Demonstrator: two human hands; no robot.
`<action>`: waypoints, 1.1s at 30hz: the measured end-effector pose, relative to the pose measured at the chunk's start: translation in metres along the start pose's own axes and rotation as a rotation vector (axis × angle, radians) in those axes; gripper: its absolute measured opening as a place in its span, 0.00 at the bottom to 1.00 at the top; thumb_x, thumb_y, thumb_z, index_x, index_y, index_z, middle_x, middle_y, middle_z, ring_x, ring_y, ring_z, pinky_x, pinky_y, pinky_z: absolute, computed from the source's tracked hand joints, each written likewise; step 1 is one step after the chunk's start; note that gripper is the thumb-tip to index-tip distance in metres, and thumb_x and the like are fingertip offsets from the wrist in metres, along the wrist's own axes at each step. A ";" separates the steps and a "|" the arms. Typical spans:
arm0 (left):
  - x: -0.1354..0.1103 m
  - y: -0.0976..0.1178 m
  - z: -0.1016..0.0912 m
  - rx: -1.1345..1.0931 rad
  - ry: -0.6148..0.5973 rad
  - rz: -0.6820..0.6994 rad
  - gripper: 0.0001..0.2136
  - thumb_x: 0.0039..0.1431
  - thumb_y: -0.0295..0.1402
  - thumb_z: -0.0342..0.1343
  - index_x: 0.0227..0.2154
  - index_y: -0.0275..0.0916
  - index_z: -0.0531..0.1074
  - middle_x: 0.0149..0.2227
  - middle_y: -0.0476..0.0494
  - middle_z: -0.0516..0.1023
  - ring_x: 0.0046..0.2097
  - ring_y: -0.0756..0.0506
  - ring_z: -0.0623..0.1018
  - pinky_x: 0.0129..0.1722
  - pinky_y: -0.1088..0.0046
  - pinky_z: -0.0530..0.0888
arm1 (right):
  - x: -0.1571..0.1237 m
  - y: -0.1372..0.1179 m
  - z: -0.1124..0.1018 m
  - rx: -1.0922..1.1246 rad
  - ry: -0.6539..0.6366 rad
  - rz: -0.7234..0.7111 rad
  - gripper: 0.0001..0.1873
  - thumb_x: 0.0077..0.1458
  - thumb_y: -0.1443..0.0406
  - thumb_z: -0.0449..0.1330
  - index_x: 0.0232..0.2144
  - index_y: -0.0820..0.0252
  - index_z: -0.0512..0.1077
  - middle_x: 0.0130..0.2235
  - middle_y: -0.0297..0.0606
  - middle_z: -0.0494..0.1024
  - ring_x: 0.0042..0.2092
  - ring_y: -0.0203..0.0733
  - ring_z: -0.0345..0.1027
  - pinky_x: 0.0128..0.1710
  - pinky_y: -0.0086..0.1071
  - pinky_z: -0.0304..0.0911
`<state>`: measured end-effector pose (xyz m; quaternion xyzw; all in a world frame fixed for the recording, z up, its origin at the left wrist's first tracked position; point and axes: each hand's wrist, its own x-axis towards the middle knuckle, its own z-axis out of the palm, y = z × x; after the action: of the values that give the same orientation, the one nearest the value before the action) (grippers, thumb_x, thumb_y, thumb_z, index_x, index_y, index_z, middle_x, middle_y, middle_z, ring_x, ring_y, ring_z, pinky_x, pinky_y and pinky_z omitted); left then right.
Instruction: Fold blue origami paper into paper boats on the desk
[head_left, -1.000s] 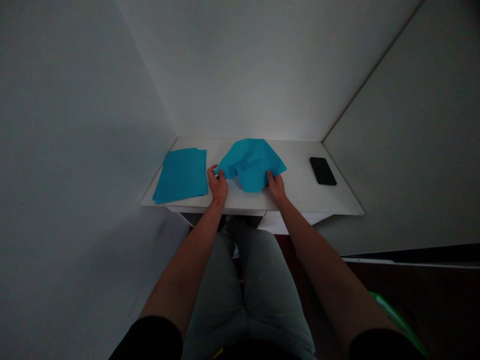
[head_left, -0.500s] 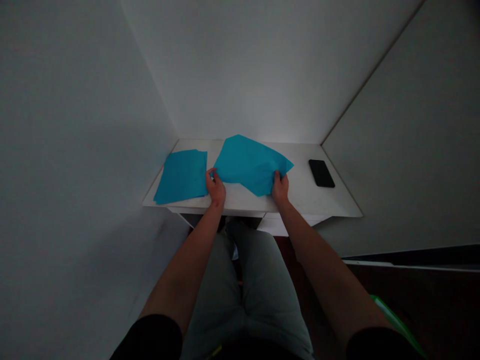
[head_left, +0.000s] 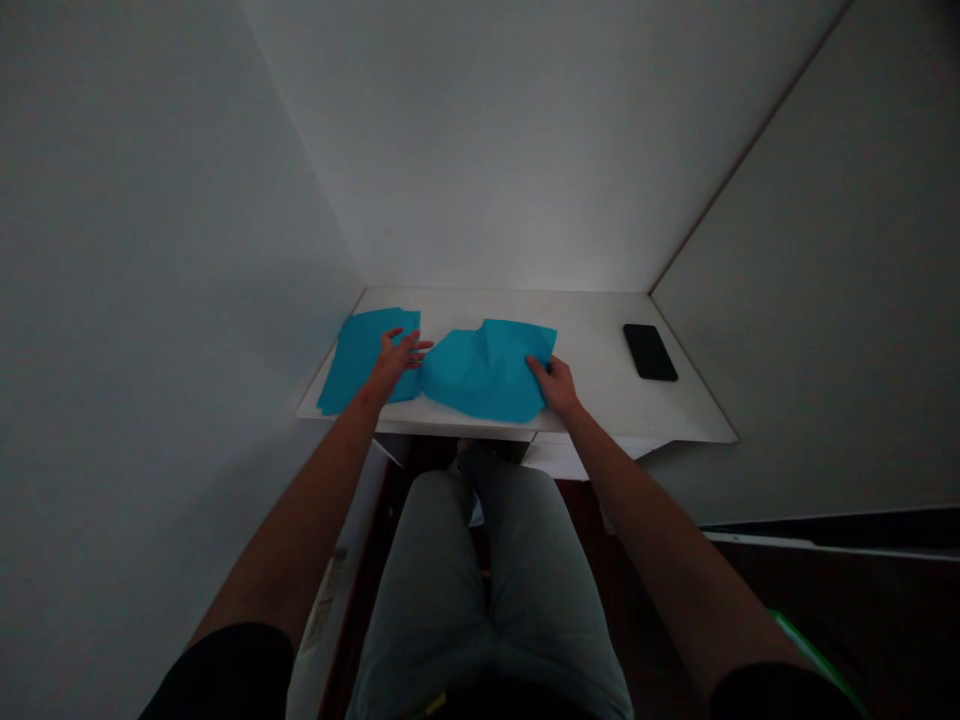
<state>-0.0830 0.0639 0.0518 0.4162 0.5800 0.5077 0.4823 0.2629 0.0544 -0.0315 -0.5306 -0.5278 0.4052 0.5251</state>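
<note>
A loose sheet of blue paper lies slightly buckled on the white desk, in the middle near the front edge. My right hand pinches its right edge. My left hand hovers with fingers spread over the right side of a stack of blue paper at the desk's left end, just left of the loose sheet.
A black phone lies flat at the desk's right end. White walls close in the desk on the left, back and right. My knees sit below the desk's front edge.
The sheet, held up before, has come down onto the desk. My left hand let go of it and moved left over the stack, fingers opening.
</note>
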 end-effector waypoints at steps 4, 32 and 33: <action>0.009 0.019 0.017 0.010 -0.124 -0.215 0.29 0.65 0.49 0.68 0.61 0.37 0.71 0.56 0.26 0.84 0.51 0.37 0.87 0.52 0.59 0.82 | -0.002 -0.004 0.001 -0.031 -0.057 -0.016 0.35 0.51 0.34 0.68 0.42 0.57 0.84 0.46 0.45 0.89 0.46 0.59 0.82 0.48 0.50 0.80; 0.007 0.061 -0.052 0.395 0.371 0.424 0.10 0.68 0.39 0.58 0.41 0.37 0.79 0.40 0.42 0.83 0.48 0.41 0.82 0.54 0.64 0.79 | 0.000 -0.014 0.004 -0.098 0.030 -0.062 0.28 0.53 0.36 0.63 0.33 0.54 0.76 0.25 0.34 0.73 0.30 0.44 0.65 0.33 0.38 0.62; 0.003 0.074 -0.060 0.391 0.450 0.530 0.12 0.70 0.41 0.57 0.43 0.37 0.79 0.41 0.42 0.83 0.49 0.41 0.82 0.55 0.65 0.79 | 0.000 -0.014 0.005 -0.096 0.029 -0.063 0.28 0.53 0.37 0.63 0.33 0.54 0.76 0.25 0.34 0.73 0.30 0.44 0.65 0.33 0.38 0.61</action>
<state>-0.1432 0.0660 0.1261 0.5140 0.6293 0.5730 0.1071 0.2563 0.0533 -0.0178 -0.5438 -0.5555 0.3550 0.5193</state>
